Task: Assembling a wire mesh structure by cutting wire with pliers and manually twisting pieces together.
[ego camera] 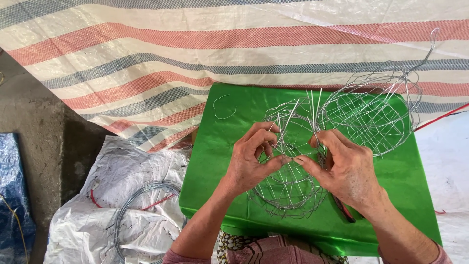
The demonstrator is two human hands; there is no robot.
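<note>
Two hands pinch thin wires on a round wire frame.

The wire frame [289, 166] lies flat on the green counter [220, 146], just in front of the person – its loose wire ends stick up and away from them. The left hand [251, 159] has its fingers bent, with thumb and fingertip closed on a wire near the middle of the frame. The right hand [344, 168] pinches a wire too, its thumb tip touching the left one. A second wire frame [371, 110] sits just beside, to the right – its hook points up. A wire coil [141, 210] rests on a white sack [132, 171] at the left.
</note>
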